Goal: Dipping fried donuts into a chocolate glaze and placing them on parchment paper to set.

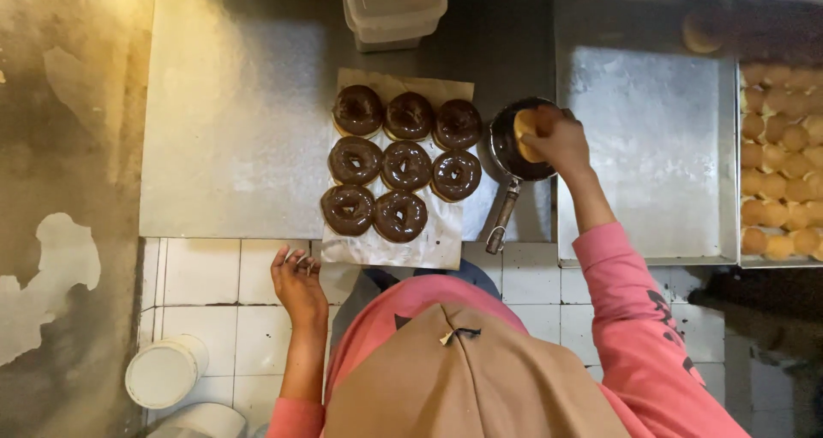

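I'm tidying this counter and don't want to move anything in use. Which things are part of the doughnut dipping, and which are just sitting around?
In use:
right hand holding a plain doughnut
small pan of chocolate
glazed doughnuts on paper
tray of plain doughnuts

Lying about:
left hand, idle
plastic tub
white bucket

Pink long-sleeved top with dark markings on one sleeve, tan head covering.
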